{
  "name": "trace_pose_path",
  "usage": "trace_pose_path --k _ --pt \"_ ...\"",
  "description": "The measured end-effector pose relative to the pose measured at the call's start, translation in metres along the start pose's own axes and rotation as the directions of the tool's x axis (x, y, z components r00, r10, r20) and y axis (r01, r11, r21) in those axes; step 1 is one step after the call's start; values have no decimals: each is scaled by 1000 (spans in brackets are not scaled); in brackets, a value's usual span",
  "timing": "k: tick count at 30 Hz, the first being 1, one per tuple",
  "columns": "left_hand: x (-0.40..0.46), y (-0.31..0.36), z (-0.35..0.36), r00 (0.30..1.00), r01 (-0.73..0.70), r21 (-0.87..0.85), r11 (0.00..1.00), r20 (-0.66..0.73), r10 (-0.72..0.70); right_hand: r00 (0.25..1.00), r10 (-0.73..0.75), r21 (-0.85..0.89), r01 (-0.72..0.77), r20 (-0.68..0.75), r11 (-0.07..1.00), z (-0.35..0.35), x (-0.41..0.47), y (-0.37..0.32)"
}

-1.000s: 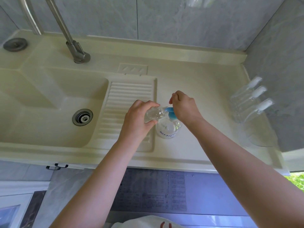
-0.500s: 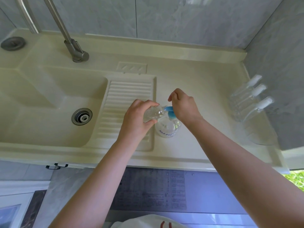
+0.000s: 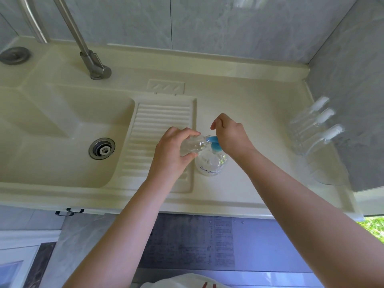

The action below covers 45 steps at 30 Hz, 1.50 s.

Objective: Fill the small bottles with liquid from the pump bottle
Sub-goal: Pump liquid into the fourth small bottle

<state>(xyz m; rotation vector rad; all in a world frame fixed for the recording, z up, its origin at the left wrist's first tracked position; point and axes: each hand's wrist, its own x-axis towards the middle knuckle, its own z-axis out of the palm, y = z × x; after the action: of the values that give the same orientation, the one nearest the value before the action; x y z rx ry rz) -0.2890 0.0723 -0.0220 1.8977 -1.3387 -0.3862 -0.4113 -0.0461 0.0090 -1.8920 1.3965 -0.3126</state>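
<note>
At a cream counter, a left hand grips a small clear bottle tilted to the blue nozzle of the pump bottle. The right hand curls over the pump head. The light, likely slippery bottle (thin plastic, probably) is best held round its body.

The pump bottle stands upright on the bench just right of the ribbed drainboard, toward the front edge; it is clear and rounded, with blue lettering low on its side and a blue pump head whose spout points left. One small clear bottle is tilted, its open neck at that spout. Three more small clear bottles with white caps lie side by side at the bench's right edge.
</note>
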Motion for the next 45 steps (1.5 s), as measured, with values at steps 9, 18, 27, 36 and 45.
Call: trace_pose_path --k 9,18,27,36,45 --pt "2 1 -3 1000 -7 -12 1000 -13 6 993 93 47 -97 79 994 -10 1 -5" --pt "0 -1 0 1000 6 -10 1000 14 -6 999 38 5 -38 -28 999 2 -3 -2" --pt "-2 2 -5 1000 8 -31 999 2 -8 997 71 38 -73 43 997 -7 -3 -6" --pt "-5 1 -1 999 34 -29 999 8 -33 999 52 76 -51 -13 996 -1 -7 -4" --pt "-4 2 -4 1000 22 -27 999 -9 -23 996 85 82 -88 39 993 -5 0 -4"
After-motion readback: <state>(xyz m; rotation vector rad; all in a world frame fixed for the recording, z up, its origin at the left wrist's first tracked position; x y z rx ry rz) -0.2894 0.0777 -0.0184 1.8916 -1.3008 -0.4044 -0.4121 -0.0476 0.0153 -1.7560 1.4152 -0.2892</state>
